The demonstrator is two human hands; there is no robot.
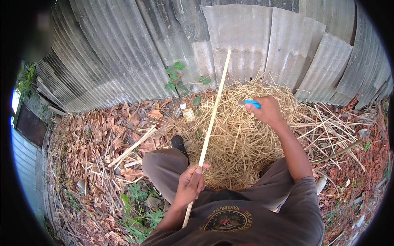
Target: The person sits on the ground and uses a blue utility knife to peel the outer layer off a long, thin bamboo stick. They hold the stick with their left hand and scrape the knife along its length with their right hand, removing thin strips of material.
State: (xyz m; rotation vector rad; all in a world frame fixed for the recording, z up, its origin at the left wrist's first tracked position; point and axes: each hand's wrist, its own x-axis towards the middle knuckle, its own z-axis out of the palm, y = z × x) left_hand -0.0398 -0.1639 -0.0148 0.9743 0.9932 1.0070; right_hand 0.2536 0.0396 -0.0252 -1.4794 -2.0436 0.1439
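A long, pale strip of split wood or bamboo [214, 111] slants up from my lap toward the metal wall. My left hand [191, 182] is closed around its lower part, thumb lying along it. To the right of the strip, my right hand [266, 110] grips a small knife with a bright blue handle [253, 103]. Its short dark blade points left toward the strip, with a gap between them. Beneath both lies a heap of thin, straw-coloured shavings [242, 143] between my bent legs.
A corrugated metal fence [242, 37] runs across the far side. Dry brown leaves [102, 143] cover the ground at left, with split pale sticks [133, 145] on them. Thin sticks [328, 127] lie scattered at right. A green plant [174, 78] grows by the fence.
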